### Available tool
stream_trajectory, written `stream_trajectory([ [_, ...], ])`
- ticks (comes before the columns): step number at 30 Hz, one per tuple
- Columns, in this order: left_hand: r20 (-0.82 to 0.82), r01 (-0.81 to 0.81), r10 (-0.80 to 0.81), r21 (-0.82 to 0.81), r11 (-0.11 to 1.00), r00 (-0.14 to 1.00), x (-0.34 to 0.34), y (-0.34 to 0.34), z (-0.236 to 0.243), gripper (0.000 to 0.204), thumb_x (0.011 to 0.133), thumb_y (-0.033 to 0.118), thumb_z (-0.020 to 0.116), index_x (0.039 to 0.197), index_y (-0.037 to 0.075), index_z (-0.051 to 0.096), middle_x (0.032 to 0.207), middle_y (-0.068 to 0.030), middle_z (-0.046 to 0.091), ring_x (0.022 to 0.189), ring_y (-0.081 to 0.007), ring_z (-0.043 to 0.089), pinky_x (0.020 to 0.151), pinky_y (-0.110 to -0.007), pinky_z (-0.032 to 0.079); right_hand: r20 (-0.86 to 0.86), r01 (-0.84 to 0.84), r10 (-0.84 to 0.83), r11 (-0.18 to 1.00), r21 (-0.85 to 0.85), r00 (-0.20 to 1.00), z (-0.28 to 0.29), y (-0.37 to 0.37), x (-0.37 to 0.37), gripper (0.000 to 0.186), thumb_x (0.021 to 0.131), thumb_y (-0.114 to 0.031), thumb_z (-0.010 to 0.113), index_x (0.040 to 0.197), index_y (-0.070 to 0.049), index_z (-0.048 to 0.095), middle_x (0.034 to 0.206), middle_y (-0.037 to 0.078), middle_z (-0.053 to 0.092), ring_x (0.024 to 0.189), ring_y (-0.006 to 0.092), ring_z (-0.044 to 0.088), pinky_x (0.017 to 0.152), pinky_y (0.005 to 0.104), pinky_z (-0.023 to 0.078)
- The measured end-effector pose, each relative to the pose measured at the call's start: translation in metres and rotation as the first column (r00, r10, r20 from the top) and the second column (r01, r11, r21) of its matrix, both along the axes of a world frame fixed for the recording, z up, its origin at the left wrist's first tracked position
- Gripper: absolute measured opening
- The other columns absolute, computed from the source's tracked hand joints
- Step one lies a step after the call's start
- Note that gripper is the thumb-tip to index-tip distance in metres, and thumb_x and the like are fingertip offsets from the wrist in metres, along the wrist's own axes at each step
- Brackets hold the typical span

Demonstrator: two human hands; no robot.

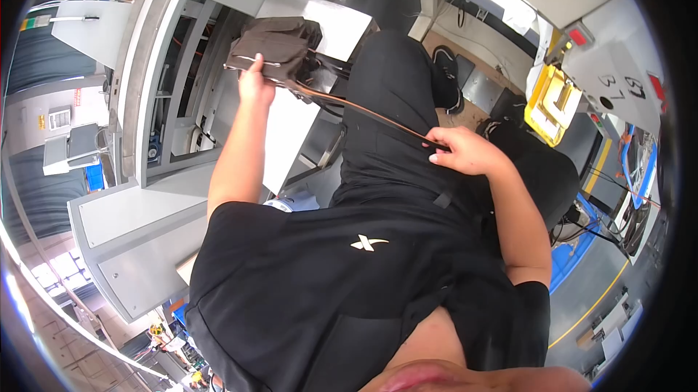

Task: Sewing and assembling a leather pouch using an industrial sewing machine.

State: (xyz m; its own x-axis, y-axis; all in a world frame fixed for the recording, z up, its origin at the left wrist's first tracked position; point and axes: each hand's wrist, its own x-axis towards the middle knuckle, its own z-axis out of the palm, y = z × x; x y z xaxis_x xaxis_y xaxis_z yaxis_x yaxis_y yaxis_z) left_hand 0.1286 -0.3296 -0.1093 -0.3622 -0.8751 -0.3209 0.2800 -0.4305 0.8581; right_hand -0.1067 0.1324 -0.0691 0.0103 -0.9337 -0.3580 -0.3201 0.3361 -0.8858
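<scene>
My left hand (pixel 256 86) is closed on the near edge of a dark brown bag (pixel 275 41), with one finger lying along its surface and the others hidden underneath. The bag is soft and creased, held over a white surface to the left of my legs. A long narrow brown strap (pixel 371 113) stretches from the bag's right side across my lap. Its other end runs into my right hand (pixel 462 150), whose fingers are closed around it above my thigh. The strap hangs nearly straight between both hands.
A white panel (pixel 289 137) lies under and beside the bag. Grey machine cabinets (pixel 145 232) stand at my left. On the right are a yellow holder (pixel 554 107) on grey equipment, loose cables (pixel 574 228) and a blue frame (pixel 563 265). My shoe (pixel 448 78) rests on a brown board.
</scene>
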Motion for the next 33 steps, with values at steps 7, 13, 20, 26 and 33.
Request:
stream_trajectory([
  [7,0.804,-0.084,-0.151,0.242,0.967,0.575,0.036,-0.031,-0.046,0.098,0.086,0.060,0.076,0.155,0.005,0.034,0.154,-0.0264,0.039,0.134,-0.0431,0.049,0.104,-0.058,0.049,0.045,-0.098,0.093,0.989,0.114,0.995,0.016,0.002,-0.003,0.041,0.089,-0.020,0.073,0.124,-0.002,0.063,0.088,0.013,0.071,0.083,0.0279,0.068,0.076,0.0404,0.052],
  [13,0.695,-0.095,-0.070,0.196,0.976,0.716,0.011,-0.002,-0.082,0.049,0.095,0.038,0.076,0.127,0.005,0.060,0.122,-0.0138,0.064,0.106,-0.0329,0.063,0.093,-0.048,0.053,-0.158,-0.131,0.146,0.986,0.102,0.977,0.004,-0.003,0.004,0.031,0.088,-0.017,0.071,0.116,-0.002,0.067,0.085,0.016,0.070,0.086,0.0332,0.069,0.076,0.0454,0.053],
  [20,0.695,-0.118,-0.076,0.228,0.966,0.715,0.009,-0.021,-0.094,0.038,0.094,0.030,0.078,0.120,0.007,0.064,0.122,-0.0124,0.062,0.105,-0.0320,0.062,0.092,-0.047,0.054,-0.317,0.258,-0.782,0.510,-0.821,0.536,0.062,-0.059,-0.007,0.043,0.092,-0.004,0.067,0.134,-0.008,0.062,0.135,0.018,0.059,0.108,0.0355,0.067,0.093,0.0434,0.056],
  [26,0.662,-0.033,-0.115,0.206,0.978,0.741,0.021,-0.038,-0.124,0.040,0.092,0.029,0.080,0.120,0.005,0.065,0.121,-0.0138,0.064,0.099,-0.0323,0.065,0.084,-0.045,0.058,-0.347,0.235,-0.438,0.837,-0.494,0.829,0.004,-0.006,0.010,0.019,0.094,-0.018,0.067,0.107,-0.005,0.068,0.104,0.013,0.067,0.100,0.0350,0.067,0.083,0.0457,0.056],
  [33,0.719,-0.048,-0.168,0.270,0.962,0.674,0.050,-0.081,-0.143,0.042,0.091,0.044,0.079,0.120,0.015,0.067,0.113,-0.0025,0.066,0.095,-0.0207,0.059,0.078,-0.035,0.049,-0.431,0.455,-0.391,0.889,0.053,0.813,-0.007,0.111,-0.051,0.030,0.091,-0.029,0.068,0.103,-0.002,0.072,0.095,0.020,0.071,0.094,0.0401,0.068,0.084,0.0478,0.055],
])
